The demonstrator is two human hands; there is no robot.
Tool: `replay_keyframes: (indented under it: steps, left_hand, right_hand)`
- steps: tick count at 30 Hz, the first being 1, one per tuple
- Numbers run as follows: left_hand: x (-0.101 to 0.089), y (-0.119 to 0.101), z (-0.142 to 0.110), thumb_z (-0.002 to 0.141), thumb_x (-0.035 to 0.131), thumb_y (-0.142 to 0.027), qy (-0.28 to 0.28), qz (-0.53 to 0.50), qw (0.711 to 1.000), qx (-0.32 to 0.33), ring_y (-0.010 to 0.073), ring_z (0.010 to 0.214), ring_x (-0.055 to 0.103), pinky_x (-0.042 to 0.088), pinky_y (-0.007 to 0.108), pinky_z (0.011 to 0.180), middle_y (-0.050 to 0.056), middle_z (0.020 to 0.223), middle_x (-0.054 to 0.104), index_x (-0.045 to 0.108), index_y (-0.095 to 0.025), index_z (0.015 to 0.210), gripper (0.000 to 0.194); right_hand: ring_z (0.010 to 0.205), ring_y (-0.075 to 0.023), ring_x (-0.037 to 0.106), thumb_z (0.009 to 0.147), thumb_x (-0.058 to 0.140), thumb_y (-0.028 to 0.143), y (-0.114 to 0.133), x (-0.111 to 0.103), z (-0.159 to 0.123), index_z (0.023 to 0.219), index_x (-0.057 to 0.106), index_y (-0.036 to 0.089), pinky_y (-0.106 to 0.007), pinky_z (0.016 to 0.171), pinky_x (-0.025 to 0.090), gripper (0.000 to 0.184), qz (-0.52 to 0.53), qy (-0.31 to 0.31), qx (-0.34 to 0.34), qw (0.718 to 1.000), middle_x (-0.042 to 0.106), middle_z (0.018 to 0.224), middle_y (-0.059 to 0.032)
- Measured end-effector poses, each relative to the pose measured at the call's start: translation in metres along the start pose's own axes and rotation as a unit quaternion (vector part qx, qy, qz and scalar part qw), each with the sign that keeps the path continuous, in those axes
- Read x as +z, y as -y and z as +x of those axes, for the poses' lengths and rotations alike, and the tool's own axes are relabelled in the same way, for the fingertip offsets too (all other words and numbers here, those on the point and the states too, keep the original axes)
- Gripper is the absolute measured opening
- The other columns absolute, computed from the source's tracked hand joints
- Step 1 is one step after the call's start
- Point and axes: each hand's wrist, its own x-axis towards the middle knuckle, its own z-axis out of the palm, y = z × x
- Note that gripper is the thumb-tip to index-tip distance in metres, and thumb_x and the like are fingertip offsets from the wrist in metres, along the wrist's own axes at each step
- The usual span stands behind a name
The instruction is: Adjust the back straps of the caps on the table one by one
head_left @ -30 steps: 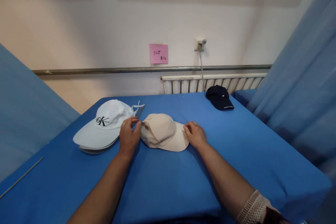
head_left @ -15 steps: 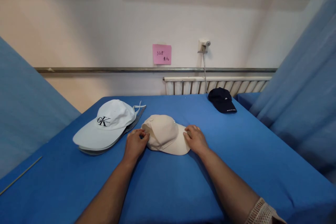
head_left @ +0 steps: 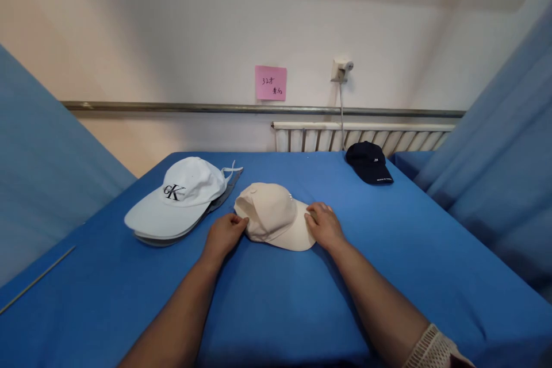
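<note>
A beige baseball cap (head_left: pixel 273 213) lies on the blue-covered table (head_left: pixel 276 310), its brim pointing right and its back opening facing left. At the cap's back edge, my left hand (head_left: pixel 225 234) pinches the rim between thumb and fingers. My right hand (head_left: pixel 324 225) grips the brim's outer edge, with the thumb partly hidden. To the left sits a white cap (head_left: pixel 192 190) with black letters on its front, stacked on a darker grey cap (head_left: pixel 224 198) that is mostly covered.
A navy cap (head_left: pixel 368 162) rests at the table's far right corner. On the left edge lies a thin stick (head_left: pixel 38 279). Blue curtains (head_left: pixel 500 161) hang on both sides. Behind the table are a radiator (head_left: pixel 310 138), a rail, a plugged-in cable and a pink note (head_left: pixel 271 83).
My left fingers have closed together on the cap's back rim. The cap has hardly moved; the whole view has shifted slightly with my head.
</note>
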Motion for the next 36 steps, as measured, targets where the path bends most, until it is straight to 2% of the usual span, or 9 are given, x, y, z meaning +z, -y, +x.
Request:
replay_keyframes:
  steps: [4,9,13,18,23,26,29,32,36]
  left_hand:
    - [0.002,0.005,0.002,0.078,0.056,-0.037,-0.002,-0.003,1.000,-0.010,0.0216,0.065,0.062,0.036,0.027,0.055,0.002,0.063,0.066,0.061,-0.019,0.063,0.023]
    - [0.001,0.005,0.003,0.078,0.056,-0.053,-0.024,0.010,0.999,-0.029,0.0261,0.075,0.064,0.038,0.030,0.060,0.006,0.074,0.070,0.063,-0.019,0.071,0.035]
    - [0.002,0.002,0.006,0.076,0.059,-0.045,-0.024,0.012,0.999,-0.033,0.0270,0.079,0.066,0.039,0.030,0.062,0.008,0.078,0.071,0.063,-0.020,0.071,0.026]
    - [0.002,0.002,0.005,0.074,0.062,-0.050,-0.044,-0.009,0.998,-0.041,0.0280,0.083,0.067,0.040,0.031,0.064,0.009,0.084,0.072,0.062,-0.019,0.091,0.036]
    - [0.004,0.007,0.007,0.070,0.063,-0.038,-0.050,-0.041,0.997,-0.032,0.0282,0.079,0.064,0.037,0.031,0.063,0.007,0.076,0.069,0.062,-0.021,0.071,0.018]
    - [0.004,0.012,0.010,0.068,0.061,-0.033,-0.054,-0.091,0.994,-0.036,0.0254,0.075,0.061,0.036,0.030,0.061,0.005,0.068,0.065,0.060,-0.021,0.064,0.012]
    - [0.003,0.016,0.010,0.068,0.058,-0.036,-0.040,-0.178,0.982,-0.046,0.0192,0.061,0.055,0.035,0.027,0.054,0.001,0.059,0.057,0.056,-0.021,0.064,0.016]
    - [-0.002,0.018,0.009,0.071,0.053,-0.045,0.004,-0.285,0.957,-0.049,0.0131,0.049,0.046,0.035,0.025,0.049,-0.003,0.054,0.048,0.050,-0.021,0.066,0.025]
    - [-0.010,0.020,0.008,0.065,0.058,-0.049,0.059,-0.383,0.921,-0.039,0.0098,0.051,0.046,0.042,0.024,0.053,-0.003,0.060,0.049,0.047,-0.020,0.067,0.031]
  right_hand:
    - [0.105,-0.0245,0.060,0.091,0.052,0.026,-0.001,0.001,0.000,0.104,0.064,0.018,-0.037,0.099,0.038,0.020,0.000,-0.003,0.001,1.000,0.068,0.106,-0.0102]
    - [0.103,-0.0250,0.060,0.091,0.051,0.025,-0.001,0.002,-0.001,0.104,0.065,0.017,-0.037,0.099,0.039,0.021,0.003,-0.009,0.001,1.000,0.068,0.105,-0.0108]
    - [0.104,-0.0254,0.060,0.091,0.051,0.025,-0.002,0.003,0.000,0.103,0.065,0.018,-0.038,0.098,0.040,0.020,0.002,-0.008,0.000,1.000,0.068,0.106,-0.0110]
    - [0.103,-0.0251,0.060,0.090,0.051,0.026,-0.005,0.005,0.000,0.104,0.064,0.018,-0.037,0.097,0.041,0.021,0.009,-0.012,0.001,1.000,0.068,0.105,-0.0107]
    - [0.103,-0.0252,0.060,0.091,0.051,0.026,-0.004,0.005,-0.001,0.104,0.065,0.018,-0.037,0.097,0.040,0.021,0.003,-0.011,-0.002,1.000,0.068,0.105,-0.0107]
    - [0.103,-0.0253,0.060,0.091,0.050,0.026,-0.004,0.005,-0.001,0.103,0.064,0.019,-0.037,0.097,0.041,0.021,0.002,-0.009,0.000,1.000,0.068,0.104,-0.0106]
    - [0.104,-0.0259,0.060,0.091,0.050,0.028,-0.005,0.006,-0.001,0.105,0.064,0.018,-0.037,0.097,0.041,0.022,0.003,-0.011,0.011,1.000,0.067,0.106,-0.0115]
    - [0.105,-0.0266,0.060,0.092,0.050,0.029,-0.006,0.008,-0.001,0.105,0.065,0.019,-0.038,0.097,0.041,0.022,-0.001,-0.016,0.025,1.000,0.068,0.107,-0.0116]
    - [0.105,-0.0280,0.060,0.092,0.050,0.030,-0.005,0.009,-0.001,0.105,0.065,0.018,-0.039,0.095,0.042,0.023,-0.011,-0.014,0.027,0.999,0.068,0.108,-0.0129]
